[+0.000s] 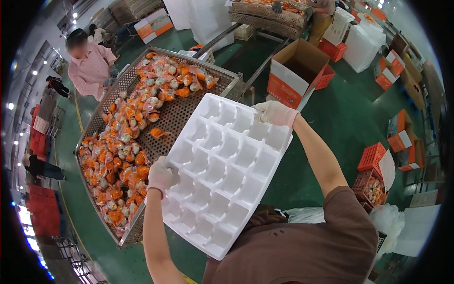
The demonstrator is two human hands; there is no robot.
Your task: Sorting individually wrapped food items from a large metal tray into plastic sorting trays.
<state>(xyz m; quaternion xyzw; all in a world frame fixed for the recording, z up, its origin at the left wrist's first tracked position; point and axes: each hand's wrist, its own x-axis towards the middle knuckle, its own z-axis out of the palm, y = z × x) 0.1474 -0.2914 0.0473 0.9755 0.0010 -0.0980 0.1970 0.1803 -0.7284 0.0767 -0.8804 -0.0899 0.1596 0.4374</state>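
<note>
A white foam tray [216,170] with rows of square pockets is held tilted before my body, and the pockets I can see hold nothing. My left hand [161,174], in a pale glove, grips its left edge. At the upper right corner, my right hand [276,113], gloved too, holds the rim with the fingers over the front. Behind the tray stands a perforated metal bin [166,136]. Plastic-wrapped eggs [124,142], orange and whitish, are heaped along its left and far sides. One orange packet [158,133] lies apart on the bin's floor.
An open cardboard box [289,83] stands beyond my right hand. Metal rails [260,67] run from the bin to another perforated bin [266,19]. A co-worker in pink [90,67] stands at the far left side. Red crates [370,156] and cartons sit on the right.
</note>
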